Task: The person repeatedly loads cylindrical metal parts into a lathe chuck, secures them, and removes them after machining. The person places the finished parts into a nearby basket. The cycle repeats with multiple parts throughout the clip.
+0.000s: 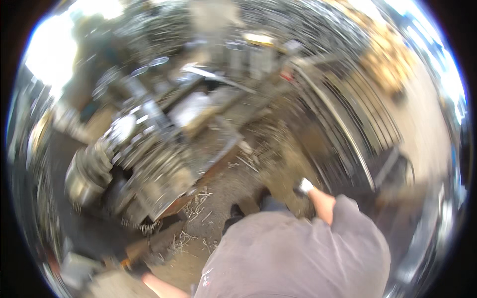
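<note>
Motion smears the whole head view. My left hand [137,268], in a dark glove, is low at the left, out from my body. A small orange patch [125,262] shows right at its fingers; whether the hand holds it cannot be made out. My right hand [303,187], in a white and dark glove, hangs ahead of my body over the floor. It is near the dark rack [343,134] with long metal bars. The fingers of both hands are too blurred to show whether they hold anything.
A metal machine [154,169] with a round chuck-like end [87,171] stands at the left. Curly metal shavings [196,206] litter the floor beside it. A light-coloured pile [390,59] sits at the far right. A grey box [77,268] is at the lower left.
</note>
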`<state>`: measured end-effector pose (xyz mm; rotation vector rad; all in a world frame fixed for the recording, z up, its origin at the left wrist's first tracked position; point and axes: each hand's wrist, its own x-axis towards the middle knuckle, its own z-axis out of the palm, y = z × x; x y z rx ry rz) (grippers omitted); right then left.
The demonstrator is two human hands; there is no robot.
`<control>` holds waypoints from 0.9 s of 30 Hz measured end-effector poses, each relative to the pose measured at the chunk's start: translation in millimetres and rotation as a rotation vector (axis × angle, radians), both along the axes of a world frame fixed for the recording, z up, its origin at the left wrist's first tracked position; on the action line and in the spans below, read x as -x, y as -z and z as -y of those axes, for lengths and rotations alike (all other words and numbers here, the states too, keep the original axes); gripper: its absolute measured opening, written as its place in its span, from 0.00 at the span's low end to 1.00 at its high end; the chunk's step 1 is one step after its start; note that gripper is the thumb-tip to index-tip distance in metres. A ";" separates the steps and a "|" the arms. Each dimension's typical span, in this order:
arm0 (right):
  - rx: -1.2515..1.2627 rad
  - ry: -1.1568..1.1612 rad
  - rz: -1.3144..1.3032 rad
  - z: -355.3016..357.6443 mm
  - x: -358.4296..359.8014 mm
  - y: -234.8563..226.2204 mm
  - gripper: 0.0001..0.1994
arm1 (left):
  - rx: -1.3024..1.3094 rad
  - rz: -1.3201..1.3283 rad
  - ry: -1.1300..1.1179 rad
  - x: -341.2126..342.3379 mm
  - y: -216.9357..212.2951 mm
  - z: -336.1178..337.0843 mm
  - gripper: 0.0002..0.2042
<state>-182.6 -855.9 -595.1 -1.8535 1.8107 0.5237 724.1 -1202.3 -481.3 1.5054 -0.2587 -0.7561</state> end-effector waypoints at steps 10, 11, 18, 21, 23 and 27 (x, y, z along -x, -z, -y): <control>0.314 1.570 0.887 -75.6 100.3 -113.5 0.15 | -0.265 0.170 1.745 637.9 30.2 -59.7 0.19; 0.433 1.655 0.941 -90.0 128.1 -135.8 0.17 | -0.041 0.606 1.981 714.7 7.4 -66.4 0.19; 0.763 1.785 0.634 -198.5 430.0 -154.1 0.28 | 0.972 1.472 2.013 1126.3 -58.1 -142.9 0.21; 0.620 2.008 1.070 -187.9 537.4 -47.6 0.36 | 1.196 1.553 1.884 1270.3 -29.4 -150.0 0.21; 0.728 2.197 1.582 -167.7 577.5 37.1 0.35 | 1.178 1.567 1.905 1342.6 -6.7 -144.7 0.22; 0.844 2.312 2.106 -110.1 618.5 186.9 0.35 | 1.119 1.508 2.106 1417.3 31.0 -129.1 0.17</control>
